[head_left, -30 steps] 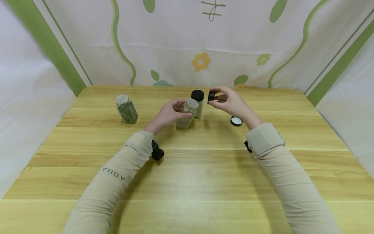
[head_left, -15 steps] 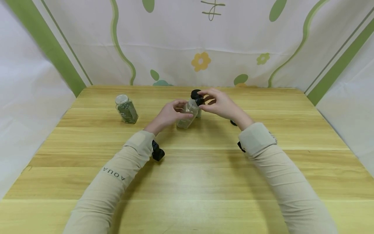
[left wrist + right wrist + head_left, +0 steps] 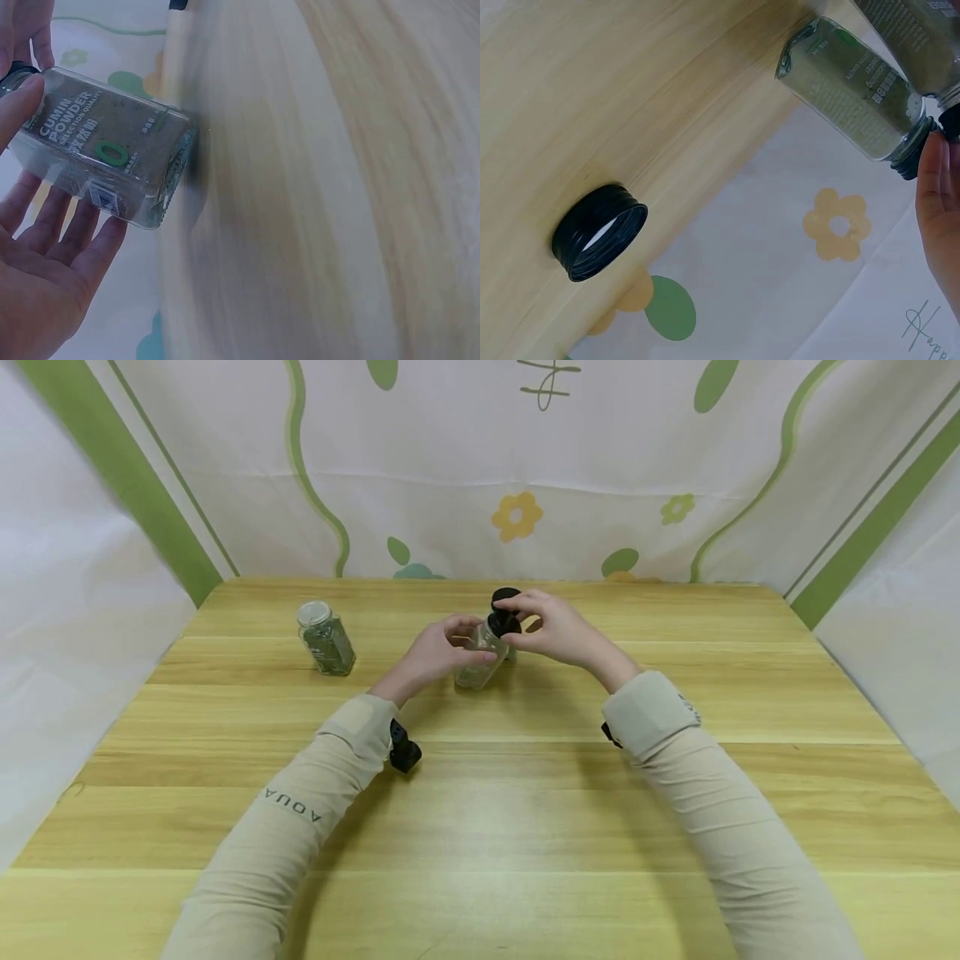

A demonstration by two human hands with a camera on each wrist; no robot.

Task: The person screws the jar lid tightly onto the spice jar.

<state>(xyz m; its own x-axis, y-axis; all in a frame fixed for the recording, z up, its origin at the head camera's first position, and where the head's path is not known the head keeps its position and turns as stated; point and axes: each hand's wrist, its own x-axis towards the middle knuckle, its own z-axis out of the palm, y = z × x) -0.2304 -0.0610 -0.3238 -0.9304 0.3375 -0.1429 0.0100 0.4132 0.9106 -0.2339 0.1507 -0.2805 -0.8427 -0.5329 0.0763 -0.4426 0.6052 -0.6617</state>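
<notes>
My left hand point(image 3: 433, 652) grips a clear square spice jar point(image 3: 480, 674), tilted a little above or at the tabletop; its label reads cumin powder in the left wrist view. Thumb and fingers of my right hand point(image 3: 558, 631) pinch a black lid point(image 3: 504, 625) at that jar's mouth. Close behind stands a second spice jar point(image 3: 855, 94), upright, its black cap point(image 3: 507, 595) on and its body largely hidden by the hands in the head view. In the left wrist view, part of the right hand shows at the jar's neck.
A lidless-looking jar of green dried herbs point(image 3: 327, 645), pale at its top, stands at the left on the wooden table point(image 3: 480, 810). Another black lid point(image 3: 600, 232) lies on the table to the right, hidden by the right arm in the head view. A patterned curtain point(image 3: 450, 443) hangs behind.
My right hand has moved left with the black lid, bringing it from beside the jars onto the mouth of the cumin jar. The left hand has kept its grip and barely moved.
</notes>
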